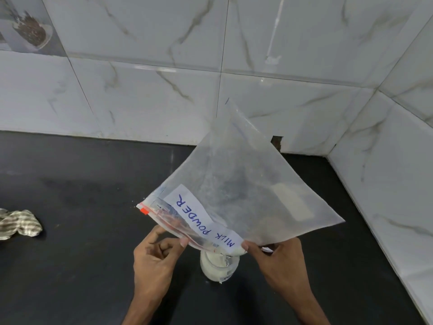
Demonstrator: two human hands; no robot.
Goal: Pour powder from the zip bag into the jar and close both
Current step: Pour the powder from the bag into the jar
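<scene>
A clear zip bag (pixel 239 184) with a white label reading MILK POWDER is held upside down and tilted, its red zip edge at the bottom. One corner of its mouth hangs over a small clear jar (pixel 219 268) that stands on the black counter and holds white powder. My left hand (pixel 154 256) pinches the zip edge between thumb and fingers. My right hand (pixel 281 261) grips the bag's lower edge just right of the jar. A little powder clings inside the bag. A white piece, possibly the jar's lid (pixel 267 249), peeks out by my right hand.
The black counter (pixel 82 231) runs back to a marble-tiled wall (pixel 164 95) and a side wall (pixel 386 184) on the right. A crumpled checked cloth (pixel 20 222) lies at the left edge.
</scene>
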